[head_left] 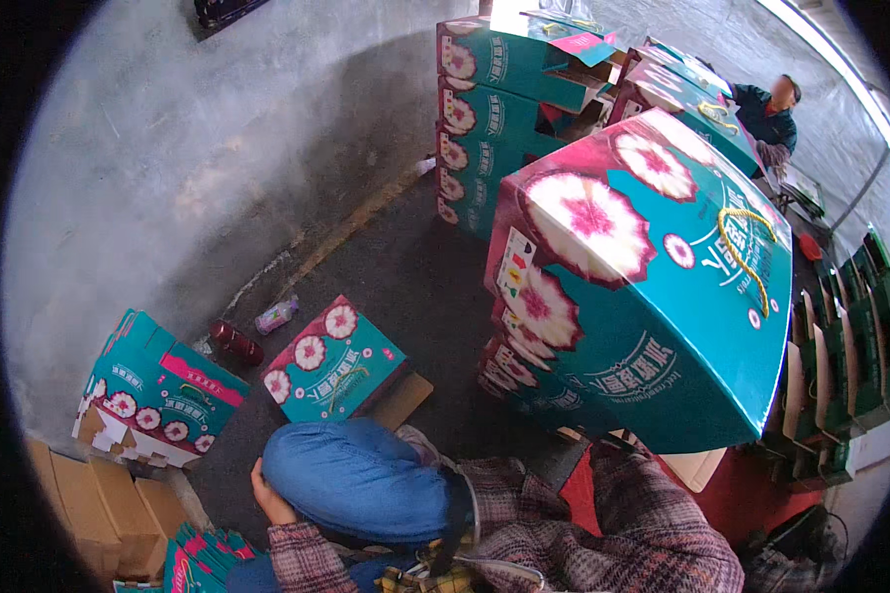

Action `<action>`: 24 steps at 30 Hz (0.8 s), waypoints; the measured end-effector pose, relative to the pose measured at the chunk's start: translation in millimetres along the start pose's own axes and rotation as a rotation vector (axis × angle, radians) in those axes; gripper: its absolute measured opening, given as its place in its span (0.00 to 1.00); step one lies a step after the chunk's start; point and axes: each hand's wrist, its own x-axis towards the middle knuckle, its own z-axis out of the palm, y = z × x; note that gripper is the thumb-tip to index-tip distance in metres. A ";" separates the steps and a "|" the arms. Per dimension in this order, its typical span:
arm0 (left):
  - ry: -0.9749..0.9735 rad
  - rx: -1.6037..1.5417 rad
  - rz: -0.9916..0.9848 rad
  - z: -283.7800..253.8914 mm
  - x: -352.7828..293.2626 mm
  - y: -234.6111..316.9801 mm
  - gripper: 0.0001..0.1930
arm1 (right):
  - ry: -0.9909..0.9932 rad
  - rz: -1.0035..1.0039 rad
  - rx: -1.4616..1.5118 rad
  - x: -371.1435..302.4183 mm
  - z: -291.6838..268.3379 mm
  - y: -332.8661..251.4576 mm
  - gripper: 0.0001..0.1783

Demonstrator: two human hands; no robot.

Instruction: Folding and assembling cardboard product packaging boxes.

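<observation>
My left hand (271, 497) rests against the side of my bent knee in blue trousers (351, 474), its visible fingers laid along the cloth with nothing seen in them. A large teal carton (653, 336) with white-and-magenta radish slice prints and a yellow rope handle (747, 262) stands close in front of me on the right. My right sleeve (653, 514), in plaid, reaches toward the carton's near lower edge. There my right hand is hidden. A smaller printed carton (336, 361) sits on the dark floor beyond my knee, a brown flap sticking out.
Stacked teal cartons (489, 128) stand ahead. Flattened printed cartons (158, 390) lean at left, near brown cardboard (109, 509). A dark red bottle (235, 342) and a purple-labelled bottle (277, 315) lie by the wall. Green cartons (841, 366) line the right. A person (769, 119) is behind.
</observation>
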 end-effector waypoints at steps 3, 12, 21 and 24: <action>-0.034 0.050 0.063 1.0 -0.1 -1.0 0.21 | 0.015 0.058 -0.034 -30.1 -37.8 31.7 0.30; 0.047 0.328 0.185 -0.9 -15.4 5.3 0.20 | -0.072 0.351 -0.114 -183.0 -77.6 170.0 0.32; -0.086 0.131 0.207 34.8 -12.7 -5.8 0.22 | -0.775 0.462 1.073 -73.7 -115.5 197.6 0.32; -0.053 0.208 0.224 9.2 -17.1 -10.7 0.24 | -0.662 0.361 1.225 -57.7 -89.0 227.7 0.29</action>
